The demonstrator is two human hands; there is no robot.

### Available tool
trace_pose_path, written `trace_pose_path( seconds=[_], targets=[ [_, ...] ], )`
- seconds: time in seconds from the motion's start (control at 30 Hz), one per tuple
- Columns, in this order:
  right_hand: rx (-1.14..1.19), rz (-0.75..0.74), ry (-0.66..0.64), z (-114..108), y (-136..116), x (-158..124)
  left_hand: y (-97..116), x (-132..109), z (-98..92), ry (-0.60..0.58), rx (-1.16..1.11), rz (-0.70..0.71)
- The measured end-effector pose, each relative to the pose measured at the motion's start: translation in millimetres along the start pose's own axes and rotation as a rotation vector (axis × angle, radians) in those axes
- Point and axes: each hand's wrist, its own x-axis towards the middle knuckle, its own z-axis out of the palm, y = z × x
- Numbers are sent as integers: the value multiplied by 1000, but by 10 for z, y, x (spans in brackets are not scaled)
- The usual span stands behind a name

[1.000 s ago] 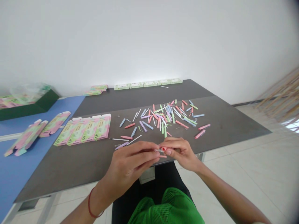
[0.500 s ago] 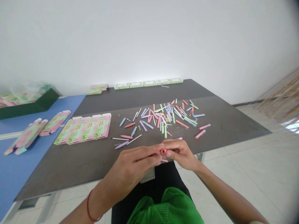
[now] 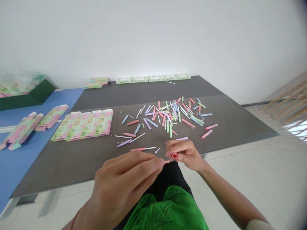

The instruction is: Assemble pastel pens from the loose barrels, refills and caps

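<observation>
My right hand (image 3: pixel 185 153) is closed around a pink pen barrel (image 3: pixel 175 156), its round hollow end facing me. Close beside it, my left hand (image 3: pixel 129 179) pinches a small slim pink pen part (image 3: pixel 167 162) between thumb and fingertips, apart from the barrel. Just beyond my left hand lie a pink pen piece with a white refill (image 3: pixel 143 149) and a small lilac plug (image 3: pixel 157 150). A lilac pen part (image 3: pixel 182 138) rests past my right hand. Further out spreads a loose pile of pen parts (image 3: pixel 170 116) in pink, green, blue and lilac, mixed with white refills.
Several printed cartons (image 3: pixel 104 123) lie in a row on the dark table (image 3: pixel 72 166). Flat green-and-white boxes (image 3: pixel 140 79) line the wall edge. Folded cartons (image 3: pixel 51 118) and a dark green box (image 3: pixel 43 91) sit on the blue surface at left.
My hands were together at the pink barrel; now they have parted slightly, my left hand drawing left and nearer with the small pink part. The view has shifted, uncovering the pieces beyond my left hand.
</observation>
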Motion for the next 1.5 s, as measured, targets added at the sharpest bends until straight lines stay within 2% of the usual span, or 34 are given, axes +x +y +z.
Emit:
trace_pose_path(
  seconds=[0.17, 0.3, 0.4, 0.57, 0.77, 1.1, 1.33, 1.5],
  targets=[
    [-35, 48, 22, 23, -10, -1, 2, 54, 59, -6, 0, 47],
    [-17, -7, 1, 47, -1, 16, -39, 41, 124, -11, 11, 110],
    [14, -46, -7, 56, 12, 21, -80, 11, 163, -59, 52, 155],
    [10, -18, 2, 67, 3, 18, -125, 20, 200, -185, 106, 181],
    [54, -2, -8, 61, 19, 3, -109, 89, 254, -260, 89, 145],
    [98, 22, -24, 35, 71, -16, -110, 74, 267, -270, 53, 101],
    [110, 8, -23, 49, 119, -20, -147, -12, 217, -125, 116, 105],
    [117, 0, -46, 55, 123, -20, -159, 9, 272, -129, 65, 123]
  ],
)
